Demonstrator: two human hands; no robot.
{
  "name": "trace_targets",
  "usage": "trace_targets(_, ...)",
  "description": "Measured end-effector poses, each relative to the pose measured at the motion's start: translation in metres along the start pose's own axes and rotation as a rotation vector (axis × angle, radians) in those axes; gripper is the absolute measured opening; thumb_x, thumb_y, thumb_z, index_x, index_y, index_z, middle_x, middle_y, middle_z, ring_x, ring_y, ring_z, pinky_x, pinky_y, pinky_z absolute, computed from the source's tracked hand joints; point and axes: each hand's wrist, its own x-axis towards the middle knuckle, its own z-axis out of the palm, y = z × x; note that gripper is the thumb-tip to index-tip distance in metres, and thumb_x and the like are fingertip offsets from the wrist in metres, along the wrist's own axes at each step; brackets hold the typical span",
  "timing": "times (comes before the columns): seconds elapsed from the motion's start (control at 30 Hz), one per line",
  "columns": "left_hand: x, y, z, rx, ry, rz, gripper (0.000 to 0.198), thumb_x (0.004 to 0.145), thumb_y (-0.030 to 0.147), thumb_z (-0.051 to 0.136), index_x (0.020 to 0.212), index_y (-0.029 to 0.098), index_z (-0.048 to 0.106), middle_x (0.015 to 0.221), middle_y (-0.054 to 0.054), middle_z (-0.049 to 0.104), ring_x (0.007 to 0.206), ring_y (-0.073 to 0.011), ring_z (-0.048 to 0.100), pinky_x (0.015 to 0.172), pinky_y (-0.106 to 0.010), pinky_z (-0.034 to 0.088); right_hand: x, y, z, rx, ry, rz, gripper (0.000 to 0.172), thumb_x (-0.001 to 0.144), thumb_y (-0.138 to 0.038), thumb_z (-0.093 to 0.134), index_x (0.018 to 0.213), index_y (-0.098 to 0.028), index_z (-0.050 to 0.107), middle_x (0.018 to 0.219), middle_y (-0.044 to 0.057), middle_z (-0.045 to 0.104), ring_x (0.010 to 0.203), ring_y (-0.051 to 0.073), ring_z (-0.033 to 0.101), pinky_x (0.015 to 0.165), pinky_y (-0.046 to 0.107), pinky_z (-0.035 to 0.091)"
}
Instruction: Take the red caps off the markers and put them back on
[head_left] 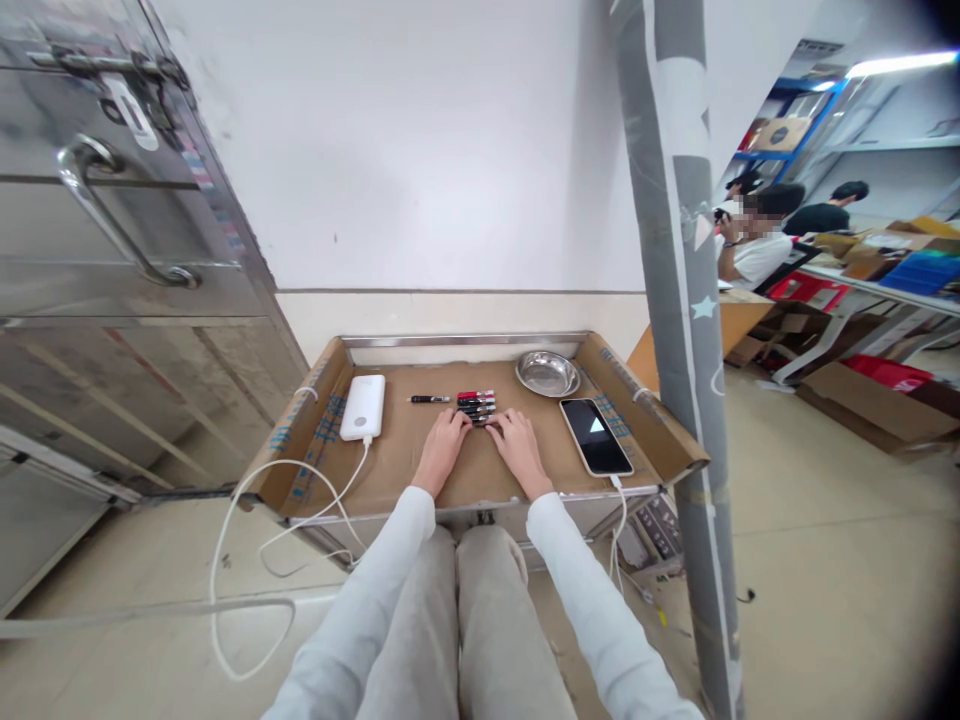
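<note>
Several pens [476, 398] lie side by side in a small stack of rows at the middle of the cardboard-covered table [405, 470]; the farthest has a red body, the others look black. At the near edge of this group, my left hand [445, 446] has its fingertips closed on the left end of the nearest black pen. My right hand [516, 446] has its fingers closed at that pen's right end. Fingers partly hide this pen. A separate black pen [429, 399] with a light tip lies to the left of the row, apart from both hands.
A white power bank [363, 407] with a cable lies on the left. A shiny metal bowl [547, 374] stands at the back right, with a phone [596, 437] on a cable before it. A grey wrapped pole [694, 330] rises at the right; people sit beyond.
</note>
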Motion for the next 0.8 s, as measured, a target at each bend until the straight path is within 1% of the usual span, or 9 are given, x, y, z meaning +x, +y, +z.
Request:
trace_targets(0.1,0.003,0.001,-0.001,-0.001,0.033,-0.059,0.013,0.093,0.025,0.042,0.095,0.016,0.052,0.094,-0.007,0.056,0.090,-0.0203,0.055,0.081,-0.034,0.046,0.004,-0.001,-0.002,0.006,0.016,0.021,0.017,0.091,-0.026,0.044,0.099,-0.020,0.058,0.095,0.007,0.060,0.092,0.022,0.052,0.079,0.032,0.036)
trace_targets(0.17,0.002,0.002,-0.002,0.008,0.050,-0.068,0.017,0.093,0.028,0.040,0.094,0.016,0.051,0.092,-0.007,0.056,0.086,-0.0197,0.056,0.079,-0.033,0.046,0.003,-0.002,-0.004,0.025,0.018,0.013,0.018,0.091,-0.021,0.042,0.099,-0.019,0.057,0.095,0.007,0.059,0.092,0.021,0.052,0.080,0.032,0.035)
trace_targets(0.27,-0.002,0.002,-0.003,0.057,0.029,-0.028,0.022,0.094,0.032,0.037,0.090,0.017,0.053,0.090,-0.007,0.056,0.081,-0.0189,0.056,0.078,-0.033,0.045,0.000,-0.004,-0.007,0.034,-0.002,-0.017,0.020,0.089,-0.013,0.039,0.093,-0.020,0.057,0.092,0.006,0.059,0.090,0.020,0.051,0.079,0.031,0.034)
trace_targets(0.33,-0.004,0.002,-0.002,0.105,0.006,-0.002,0.024,0.095,0.031,0.035,0.089,0.017,0.054,0.090,-0.008,0.056,0.081,-0.0195,0.056,0.078,-0.034,0.045,-0.001,-0.004,-0.007,0.025,-0.022,-0.021,0.022,0.087,-0.010,0.039,0.091,-0.020,0.058,0.091,0.006,0.059,0.089,0.020,0.051,0.079,0.031,0.034)
trace_targets(0.53,0.000,0.001,-0.002,0.144,0.034,0.028,0.024,0.094,0.025,0.033,0.092,0.017,0.056,0.091,-0.008,0.057,0.087,-0.0209,0.055,0.083,-0.035,0.044,0.003,-0.005,-0.006,0.014,-0.039,0.018,0.024,0.087,-0.011,0.039,0.098,-0.019,0.059,0.095,0.008,0.057,0.091,0.020,0.050,0.080,0.031,0.035)
trace_targets(0.6,0.002,0.001,-0.004,0.152,0.076,-0.028,0.023,0.093,0.022,0.034,0.093,0.017,0.056,0.093,-0.009,0.057,0.088,-0.0214,0.055,0.084,-0.035,0.044,0.003,-0.007,-0.007,0.028,-0.047,-0.015,0.027,0.086,-0.010,0.039,0.100,-0.020,0.060,0.095,0.007,0.057,0.091,0.020,0.050,0.080,0.031,0.035)
trace_targets(0.67,0.005,-0.002,-0.006,0.190,0.138,-0.129,0.022,0.091,0.017,0.035,0.098,0.015,0.055,0.098,-0.011,0.058,0.092,-0.0230,0.055,0.085,-0.036,0.043,0.003,-0.009,-0.008,0.047,-0.071,-0.085,0.030,0.086,-0.011,0.041,0.106,-0.023,0.060,0.096,0.006,0.056,0.091,0.020,0.050,0.080,0.031,0.034)
trace_targets(0.73,0.009,-0.007,-0.008,0.249,0.197,-0.224,0.026,0.088,0.012,0.036,0.107,0.013,0.053,0.109,-0.015,0.056,0.100,-0.0253,0.053,0.087,-0.038,0.042,0.004,-0.012,-0.007,0.054,-0.103,-0.142,0.033,0.087,-0.012,0.042,0.110,-0.026,0.060,0.097,0.006,0.056,0.091,0.020,0.049,0.081,0.031,0.034)
trace_targets(0.8,0.013,-0.015,-0.010,0.301,0.230,-0.268,0.032,0.087,0.011,0.036,0.115,0.013,0.049,0.121,-0.016,0.052,0.111,-0.0271,0.049,0.091,-0.039,0.040,0.005,-0.014,-0.006,0.047,-0.122,-0.153,0.034,0.087,-0.014,0.043,0.113,-0.028,0.060,0.098,0.006,0.055,0.090,0.019,0.049,0.080,0.031,0.035)
